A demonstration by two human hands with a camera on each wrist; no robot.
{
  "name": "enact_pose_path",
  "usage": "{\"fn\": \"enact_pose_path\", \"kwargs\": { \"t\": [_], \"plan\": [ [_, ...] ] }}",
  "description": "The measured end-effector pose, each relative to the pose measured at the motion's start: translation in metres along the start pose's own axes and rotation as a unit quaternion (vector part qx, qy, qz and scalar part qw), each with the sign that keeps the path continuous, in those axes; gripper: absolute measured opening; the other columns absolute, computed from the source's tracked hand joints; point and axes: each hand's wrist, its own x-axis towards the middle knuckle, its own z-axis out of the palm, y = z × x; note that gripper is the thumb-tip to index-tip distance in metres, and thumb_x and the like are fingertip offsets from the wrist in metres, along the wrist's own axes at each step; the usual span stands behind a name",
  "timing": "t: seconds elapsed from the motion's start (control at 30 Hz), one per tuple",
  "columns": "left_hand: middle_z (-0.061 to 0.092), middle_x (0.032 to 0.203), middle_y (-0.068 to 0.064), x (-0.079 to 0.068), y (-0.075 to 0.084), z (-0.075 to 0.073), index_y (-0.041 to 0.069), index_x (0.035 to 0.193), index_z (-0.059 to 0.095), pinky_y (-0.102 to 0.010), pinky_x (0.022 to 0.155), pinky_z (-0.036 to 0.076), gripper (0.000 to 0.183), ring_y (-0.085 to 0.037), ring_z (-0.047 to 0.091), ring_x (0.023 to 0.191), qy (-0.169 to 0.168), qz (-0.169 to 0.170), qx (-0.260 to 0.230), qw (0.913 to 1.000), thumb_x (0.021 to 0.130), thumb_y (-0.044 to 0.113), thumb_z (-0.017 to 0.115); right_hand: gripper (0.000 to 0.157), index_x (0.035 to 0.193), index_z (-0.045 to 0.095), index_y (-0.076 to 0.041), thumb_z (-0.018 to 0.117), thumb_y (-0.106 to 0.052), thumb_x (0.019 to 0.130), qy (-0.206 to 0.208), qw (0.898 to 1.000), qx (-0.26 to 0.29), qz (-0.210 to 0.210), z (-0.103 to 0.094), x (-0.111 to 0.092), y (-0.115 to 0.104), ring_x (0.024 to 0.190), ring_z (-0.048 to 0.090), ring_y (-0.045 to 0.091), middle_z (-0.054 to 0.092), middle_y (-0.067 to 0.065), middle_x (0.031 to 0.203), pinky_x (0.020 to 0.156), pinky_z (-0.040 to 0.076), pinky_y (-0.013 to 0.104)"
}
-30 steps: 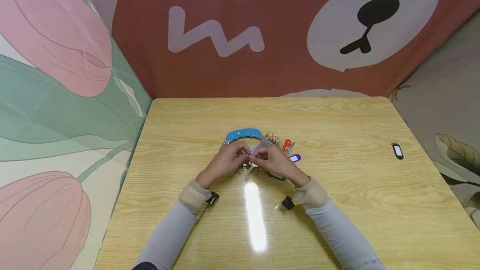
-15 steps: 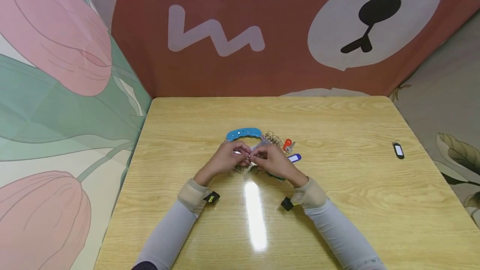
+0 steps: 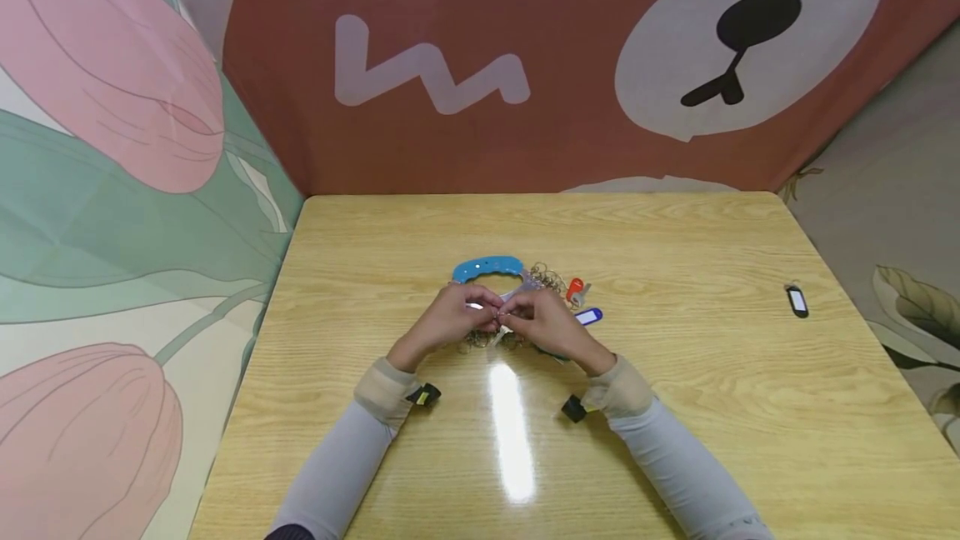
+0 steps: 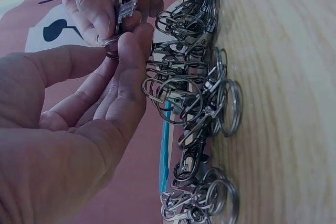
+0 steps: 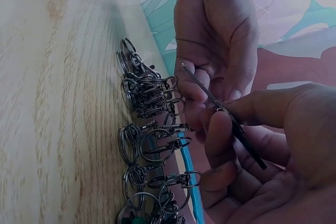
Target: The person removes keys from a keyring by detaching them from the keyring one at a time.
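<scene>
In the left wrist view my left hand (image 4: 79,114) pinches a small metal split ring (image 4: 107,41) between thumb and fingertips. Opposite it, my right hand (image 3: 551,319) holds a silver key (image 5: 199,85) and a thin flat black piece (image 5: 251,153), probably a key tag, seen edge-on. The two hands' fingertips meet at the ring. Beneath and beside them lies a large key holder with a blue handle (image 3: 487,267), hung with many metal clips and split rings (image 4: 181,93). Fingers hide where the key joins the ring.
Right of the hands lie a red tag (image 3: 575,287) with a key and a blue tag (image 3: 589,317). A black key tag (image 3: 797,302) rests far right on the wooden table (image 3: 675,257). Printed cloth hangs behind and at both sides.
My left hand has shifted a little, its fingers now covering more of the metal between the hands. My right hand stays almost in place, and the key holder has not visibly moved.
</scene>
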Motion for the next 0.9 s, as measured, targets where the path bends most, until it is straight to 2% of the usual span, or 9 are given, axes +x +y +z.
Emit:
{"fn": "enact_pose_path", "kwargs": {
  "t": [0.17, 0.4, 0.57, 0.77, 0.9],
  "plan": [
    [0.075, 0.112, -0.02, -0.0001, -0.0007, 0.0004, -0.009, 0.113, 0.076, -0.03, 0.079, 0.065, 0.018, -0.014, 0.076, 0.083, 0.01, -0.006, 0.005, 0.9999, 0.099, -0.006, 0.064, 0.007, 0.101, 0.079, 0.001, 0.073, -0.003, 0.098, 0.001, 1.0, -0.013, -0.004, 0.0, -0.0002, -0.0013, 0.076, 0.074, 0.028, 0.076, 0.014, 0.103, 0.063, 0.06, 0.024],
    [0.077, 0.105, -0.021, 0.0008, -0.002, 0.001, -0.011, 0.112, 0.076, -0.028, 0.078, 0.065, 0.018, -0.014, 0.076, 0.081, 0.016, -0.014, -0.009, 0.9997, 0.098, -0.006, 0.065, 0.007, 0.1, 0.081, -0.003, 0.075, -0.003, 0.097, 0.014, 0.998, -0.054, -0.021, -0.0005, -0.0003, -0.005, 0.09, 0.073, 0.016, 0.078, 0.011, 0.104, 0.077, 0.062, 0.025],
    [0.078, 0.102, -0.02, 0.0, -0.0016, 0.0015, -0.011, 0.111, 0.076, -0.03, 0.078, 0.065, 0.017, -0.013, 0.076, 0.079, 0.022, -0.014, -0.004, 0.9997, 0.098, -0.006, 0.066, 0.006, 0.1, 0.081, -0.003, 0.076, -0.003, 0.096, 0.017, 0.998, -0.059, -0.028, 0.0004, 0.0003, -0.0058, 0.09, 0.075, 0.017, 0.079, 0.012, 0.105, 0.077, 0.062, 0.024],
    [0.078, 0.102, -0.02, -0.0017, 0.0002, 0.0027, -0.011, 0.11, 0.077, -0.024, 0.073, 0.063, 0.016, -0.009, 0.074, 0.077, 0.031, -0.016, -0.002, 0.9994, 0.098, -0.005, 0.067, 0.007, 0.099, 0.083, -0.004, 0.077, -0.003, 0.095, 0.037, 0.996, -0.074, -0.043, 0.0016, 0.0, -0.0057, 0.092, 0.076, 0.017, 0.081, 0.01, 0.102, 0.078, 0.063, 0.024],
    [0.079, 0.1, -0.019, -0.0007, 0.0001, 0.0037, -0.01, 0.107, 0.078, -0.026, 0.073, 0.064, 0.015, -0.009, 0.074, 0.076, 0.037, -0.009, 0.013, 0.9992, 0.097, -0.004, 0.069, 0.007, 0.099, 0.083, -0.005, 0.077, -0.004, 0.095, 0.054, 0.995, -0.079, -0.032, 0.0021, -0.0008, -0.0059, 0.079, 0.072, 0.009, 0.081, 0.007, 0.097, 0.07, 0.061, 0.023]
  ]
}}
